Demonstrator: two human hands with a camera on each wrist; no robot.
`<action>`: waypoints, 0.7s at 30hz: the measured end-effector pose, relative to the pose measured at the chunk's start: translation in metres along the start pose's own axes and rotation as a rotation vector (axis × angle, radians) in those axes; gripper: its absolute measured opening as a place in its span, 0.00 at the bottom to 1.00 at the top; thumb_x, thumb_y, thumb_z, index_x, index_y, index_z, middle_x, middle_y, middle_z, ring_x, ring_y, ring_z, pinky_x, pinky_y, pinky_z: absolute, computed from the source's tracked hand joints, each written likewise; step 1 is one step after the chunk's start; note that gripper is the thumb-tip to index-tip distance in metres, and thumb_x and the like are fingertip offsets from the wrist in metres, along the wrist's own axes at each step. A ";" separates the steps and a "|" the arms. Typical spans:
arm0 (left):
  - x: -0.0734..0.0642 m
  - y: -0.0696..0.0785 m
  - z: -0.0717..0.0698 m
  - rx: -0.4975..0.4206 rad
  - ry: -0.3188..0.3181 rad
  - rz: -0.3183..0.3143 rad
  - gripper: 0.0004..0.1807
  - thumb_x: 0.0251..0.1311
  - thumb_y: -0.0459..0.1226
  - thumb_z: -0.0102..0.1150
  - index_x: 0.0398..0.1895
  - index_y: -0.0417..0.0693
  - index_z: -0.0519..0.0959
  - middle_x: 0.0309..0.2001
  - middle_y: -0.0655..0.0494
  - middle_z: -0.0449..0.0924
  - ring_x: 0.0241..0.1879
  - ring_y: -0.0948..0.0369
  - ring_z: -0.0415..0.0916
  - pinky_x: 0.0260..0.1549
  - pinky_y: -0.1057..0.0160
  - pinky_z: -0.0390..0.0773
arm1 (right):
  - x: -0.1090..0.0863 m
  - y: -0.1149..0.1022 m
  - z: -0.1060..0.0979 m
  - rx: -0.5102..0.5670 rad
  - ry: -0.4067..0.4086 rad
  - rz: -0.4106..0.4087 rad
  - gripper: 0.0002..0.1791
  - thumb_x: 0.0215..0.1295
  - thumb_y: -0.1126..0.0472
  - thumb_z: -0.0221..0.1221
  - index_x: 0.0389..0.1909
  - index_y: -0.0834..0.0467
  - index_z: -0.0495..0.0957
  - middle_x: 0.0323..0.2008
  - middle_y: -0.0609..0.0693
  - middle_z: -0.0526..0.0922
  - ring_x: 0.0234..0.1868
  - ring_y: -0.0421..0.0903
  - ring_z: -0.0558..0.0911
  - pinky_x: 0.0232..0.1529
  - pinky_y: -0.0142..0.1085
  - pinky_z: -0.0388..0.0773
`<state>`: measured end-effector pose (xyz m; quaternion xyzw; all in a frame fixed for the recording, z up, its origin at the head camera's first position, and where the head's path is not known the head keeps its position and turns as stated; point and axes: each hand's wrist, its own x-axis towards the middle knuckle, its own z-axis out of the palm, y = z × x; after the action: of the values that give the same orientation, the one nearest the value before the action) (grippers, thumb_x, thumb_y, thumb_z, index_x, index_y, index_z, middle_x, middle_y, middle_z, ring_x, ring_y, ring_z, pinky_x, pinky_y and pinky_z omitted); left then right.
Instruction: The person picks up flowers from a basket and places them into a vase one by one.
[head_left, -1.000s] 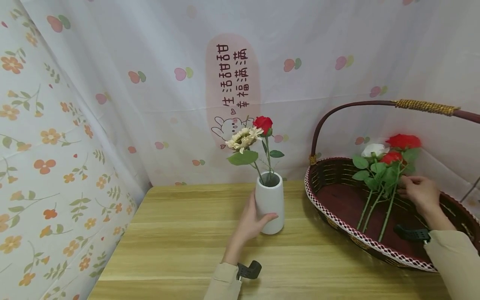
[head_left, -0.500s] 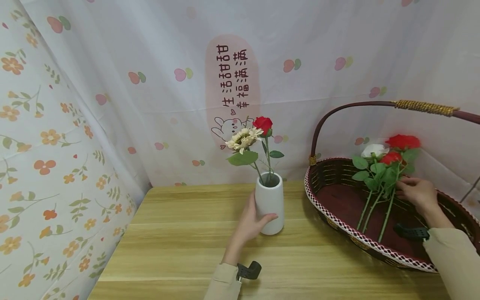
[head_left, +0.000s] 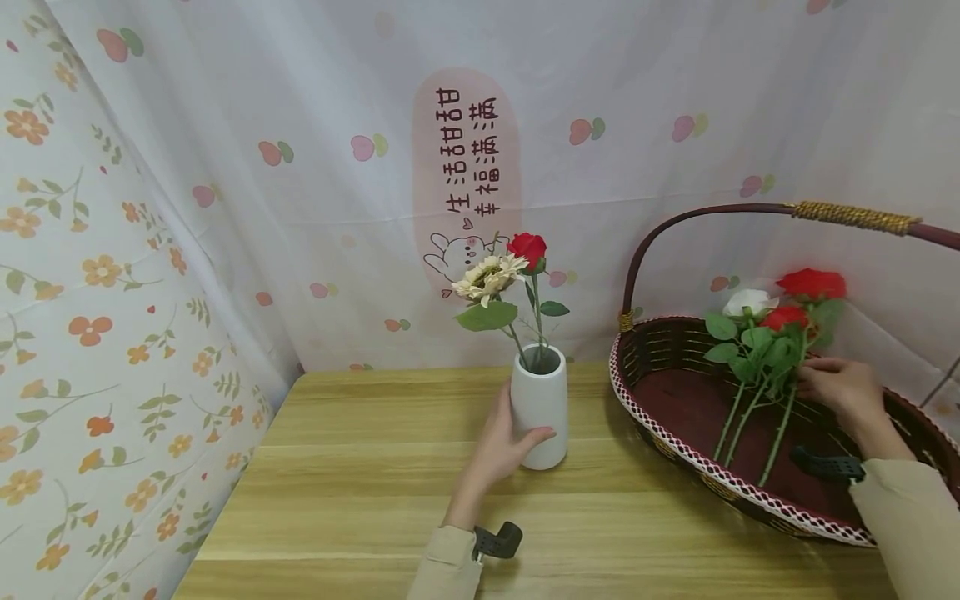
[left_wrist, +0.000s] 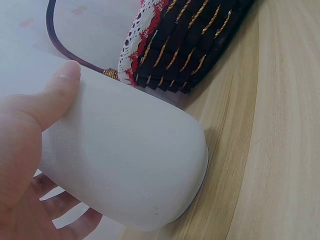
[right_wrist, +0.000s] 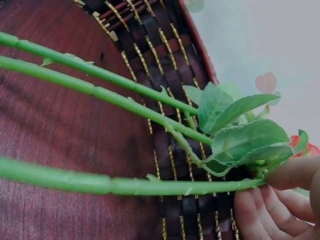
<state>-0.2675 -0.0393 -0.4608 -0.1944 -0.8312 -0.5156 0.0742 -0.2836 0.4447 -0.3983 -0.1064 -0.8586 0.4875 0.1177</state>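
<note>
A white vase [head_left: 542, 412] stands upright on the table, and my left hand [head_left: 497, 442] grips its side, thumb across the front. In the vase are a cream sunflower-like bloom [head_left: 489, 279] and a red rose [head_left: 528, 250]. Over the basket [head_left: 678, 400], my right hand [head_left: 842, 390] pinches a green stem [right_wrist: 125, 186] just under its leaves, seen closely in the right wrist view. That stem appears to belong to the large red rose [head_left: 812, 284]. Beside it lie a white rose [head_left: 750, 302] and a smaller red rose [head_left: 784, 318], their stems resting inside the basket.
The basket's tall arched handle [head_left: 705, 210] rises at the back right, and its lace-trimmed rim [head_left: 750, 493] faces the front. The wooden table [head_left: 360, 475] extends to the left. A printed curtain [head_left: 315, 167] hangs directly behind.
The right hand has shifted very slightly right, and the large red rose and its stem have moved a little with it, away from the other two. The left hand and vase stay still.
</note>
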 end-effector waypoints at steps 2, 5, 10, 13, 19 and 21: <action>0.000 0.001 0.000 0.002 -0.001 -0.001 0.53 0.46 0.58 0.64 0.71 0.57 0.43 0.65 0.56 0.55 0.61 0.60 0.58 0.57 0.52 0.61 | 0.001 0.001 -0.002 0.045 -0.003 0.009 0.15 0.64 0.59 0.51 0.42 0.69 0.70 0.18 0.39 0.78 0.19 0.39 0.80 0.21 0.32 0.77; 0.000 0.001 0.000 -0.002 0.001 0.003 0.53 0.46 0.57 0.64 0.71 0.56 0.43 0.65 0.55 0.55 0.61 0.59 0.58 0.57 0.52 0.61 | 0.003 0.001 -0.004 0.126 -0.007 0.011 0.04 0.63 0.61 0.52 0.31 0.54 0.75 0.17 0.40 0.78 0.19 0.39 0.80 0.21 0.32 0.77; -0.001 0.001 0.000 -0.011 0.001 0.011 0.53 0.47 0.57 0.64 0.71 0.55 0.43 0.65 0.53 0.55 0.61 0.57 0.58 0.57 0.50 0.61 | 0.003 -0.003 -0.007 0.231 -0.009 -0.007 0.15 0.62 0.63 0.54 0.21 0.40 0.76 0.17 0.41 0.79 0.19 0.40 0.80 0.21 0.32 0.78; 0.000 0.001 0.000 -0.015 0.000 0.012 0.53 0.47 0.56 0.63 0.71 0.55 0.43 0.65 0.52 0.55 0.61 0.56 0.58 0.57 0.50 0.61 | 0.001 -0.006 -0.009 0.262 -0.007 -0.016 0.15 0.61 0.63 0.55 0.20 0.40 0.77 0.17 0.42 0.80 0.19 0.41 0.81 0.21 0.32 0.78; 0.000 0.000 0.000 -0.012 -0.004 0.008 0.53 0.47 0.57 0.63 0.71 0.56 0.42 0.64 0.53 0.55 0.61 0.57 0.58 0.57 0.51 0.61 | -0.003 -0.012 -0.013 0.274 0.005 -0.015 0.11 0.61 0.61 0.57 0.23 0.42 0.77 0.19 0.39 0.79 0.19 0.40 0.81 0.21 0.31 0.77; 0.000 0.000 0.000 -0.012 -0.003 0.013 0.53 0.47 0.56 0.63 0.71 0.55 0.43 0.64 0.53 0.56 0.60 0.57 0.59 0.57 0.50 0.61 | -0.004 -0.014 -0.014 0.319 0.011 -0.017 0.09 0.60 0.62 0.58 0.25 0.44 0.78 0.19 0.39 0.79 0.19 0.40 0.80 0.21 0.31 0.77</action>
<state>-0.2675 -0.0393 -0.4603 -0.2012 -0.8269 -0.5198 0.0751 -0.2765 0.4475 -0.3794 -0.0818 -0.7703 0.6163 0.1419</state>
